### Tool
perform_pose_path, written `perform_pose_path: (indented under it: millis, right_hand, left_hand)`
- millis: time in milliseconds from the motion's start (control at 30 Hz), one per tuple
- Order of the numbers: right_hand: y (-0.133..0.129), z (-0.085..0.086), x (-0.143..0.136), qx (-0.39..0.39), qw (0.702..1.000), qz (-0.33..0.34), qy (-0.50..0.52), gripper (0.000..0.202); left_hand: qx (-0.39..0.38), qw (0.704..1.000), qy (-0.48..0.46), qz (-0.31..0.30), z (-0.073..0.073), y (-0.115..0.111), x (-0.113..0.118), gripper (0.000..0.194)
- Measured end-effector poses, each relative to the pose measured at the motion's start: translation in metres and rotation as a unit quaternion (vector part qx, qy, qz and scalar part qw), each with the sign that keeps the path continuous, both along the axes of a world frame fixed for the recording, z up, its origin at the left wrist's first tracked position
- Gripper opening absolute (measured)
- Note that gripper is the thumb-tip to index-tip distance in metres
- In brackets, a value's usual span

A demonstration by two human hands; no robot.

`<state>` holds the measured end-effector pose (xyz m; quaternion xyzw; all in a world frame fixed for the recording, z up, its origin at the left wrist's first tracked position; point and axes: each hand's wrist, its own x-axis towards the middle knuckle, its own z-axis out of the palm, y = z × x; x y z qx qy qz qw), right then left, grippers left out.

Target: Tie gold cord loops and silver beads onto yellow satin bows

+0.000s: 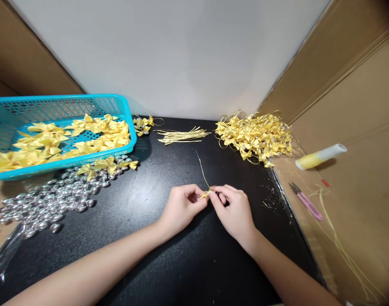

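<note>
- The left hand [181, 208] and the right hand [234, 210] meet at the middle of the black counter [156, 255], fingertips touching
- Between them sits a small yellow bow [205, 195], pinched by the thumb and forefinger of each hand; the other fingers are curled in loosely
- A thin gold string [202, 170] rises from the bow and slants up and away to the left, free at its far end
- A blue basket [9, 114] stands at the far left, tilted, with loose yellow ribbon bows lying inside it
- Just in front of the basket lies a spread of silver beads [51, 202], with a few bows on top of it near the basket's edge
- A bundle of cut gold strings [181, 136] lies at the back of the counter, near the wall
- A pile of finished bows [255, 136] with loops of gold string sits at the back right
- On the cardboard [356, 204] to the right lie a spool of yellow thread [320, 156] and pink snips [305, 202], well apart from the hands
</note>
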<state>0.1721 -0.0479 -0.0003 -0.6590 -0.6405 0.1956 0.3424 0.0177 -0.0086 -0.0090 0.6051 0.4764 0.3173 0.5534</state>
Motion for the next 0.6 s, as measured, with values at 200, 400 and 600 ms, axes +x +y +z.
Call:
perform_pose_path:
  millis: [200, 400, 600]
  right_hand:
    - [0.003, 0.0, 0.001, -0.003, 0.987, 0.017, 0.159, 0.01]
    - [0.0, 0.007, 0.003, -0.005, 0.987, 0.066, 0.149, 0.01]
    - [-0.003, 0.01, 0.003, 0.004, 0.986, 0.095, 0.136, 0.009]
  left_hand:
    - [0.0, 1.0, -0.007, 0.001, 0.002, 0.002, 0.001, 0.017]
    - [-0.058, 0.995, -0.076, 0.04, 0.001, 0.012, -0.001, 0.015]
    - [-0.071, 0.992, -0.092, 0.039, 0.003, 0.012, -0.002, 0.018]
